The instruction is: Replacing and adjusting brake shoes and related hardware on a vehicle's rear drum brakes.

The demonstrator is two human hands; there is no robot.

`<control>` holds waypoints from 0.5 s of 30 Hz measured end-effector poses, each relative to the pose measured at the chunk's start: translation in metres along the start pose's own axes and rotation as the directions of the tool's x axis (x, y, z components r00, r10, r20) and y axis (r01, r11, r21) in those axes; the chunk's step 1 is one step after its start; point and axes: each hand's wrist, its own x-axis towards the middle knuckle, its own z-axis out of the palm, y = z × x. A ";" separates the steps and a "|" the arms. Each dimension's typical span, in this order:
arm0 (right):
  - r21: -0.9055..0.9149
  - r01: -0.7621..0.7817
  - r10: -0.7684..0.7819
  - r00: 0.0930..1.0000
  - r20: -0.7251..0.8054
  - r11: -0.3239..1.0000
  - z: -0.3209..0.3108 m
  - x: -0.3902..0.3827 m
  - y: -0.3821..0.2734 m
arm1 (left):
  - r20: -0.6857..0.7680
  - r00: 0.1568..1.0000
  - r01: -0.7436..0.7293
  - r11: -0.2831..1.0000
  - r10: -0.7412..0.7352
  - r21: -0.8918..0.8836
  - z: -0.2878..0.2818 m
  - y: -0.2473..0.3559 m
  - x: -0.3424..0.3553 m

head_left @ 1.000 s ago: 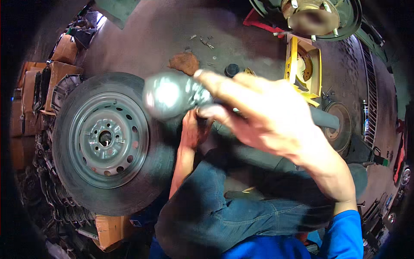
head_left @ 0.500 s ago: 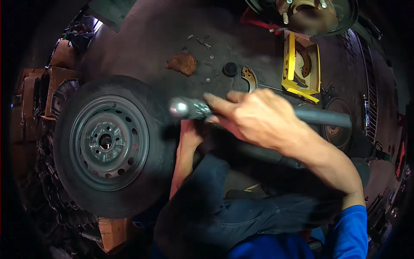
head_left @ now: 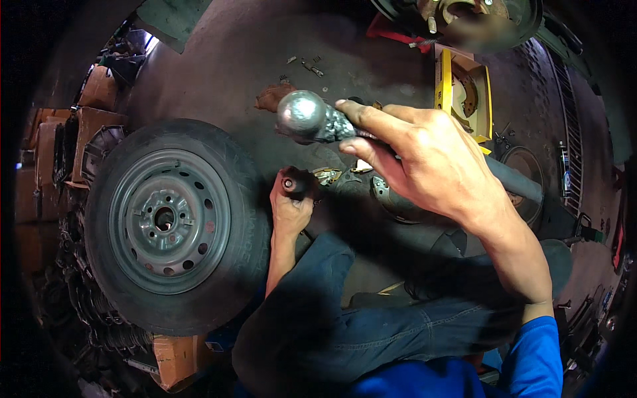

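My right hand [head_left: 434, 156] is closed round a ball-peen hammer [head_left: 302, 114] close to its head. The shiny ball end points left, and the grey handle runs out behind the hand to the right. Lower and to the left, my left hand [head_left: 290, 215] wraps round a dark, round-ended piece [head_left: 302, 184] with a small metal tip in its middle; its kind cannot be made out. The hammer head is above that piece in the picture, apart from it. Metal brake parts [head_left: 327, 176] lie on the floor just right of the left hand.
A wheel with its tyre [head_left: 169, 212] lies to my left. A yellow box [head_left: 486, 99] holding brake shoes stands at the far right, below a hub assembly [head_left: 464, 16]. A brown rag [head_left: 269, 97] and small springs [head_left: 312, 67] lie on the floor ahead. My bent leg [head_left: 398, 331] is near.
My right hand has brought the hammer upward in the picture, its ball end now higher. The piece in my left hand, hidden behind the hammer before, now shows.
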 end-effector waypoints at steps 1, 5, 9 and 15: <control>0.015 -0.027 0.027 0.999 0.025 1.000 0.001 -0.002 0.001 | 0.005 1.000 -0.013 1.000 0.013 0.007 0.003 -0.002 -0.001; 0.038 -0.060 0.058 0.996 0.065 0.997 0.005 -0.009 0.002 | 0.033 0.997 0.075 0.997 -0.074 -0.033 0.008 0.001 -0.002; 0.034 -0.074 0.071 0.995 0.074 0.997 0.004 -0.009 -0.002 | 0.057 0.998 0.007 0.997 -0.012 0.072 0.007 0.001 0.001; 0.040 -0.074 0.070 0.994 0.084 0.996 0.000 -0.007 -0.006 | 0.071 0.997 0.023 0.999 -0.025 0.028 0.005 -0.005 -0.002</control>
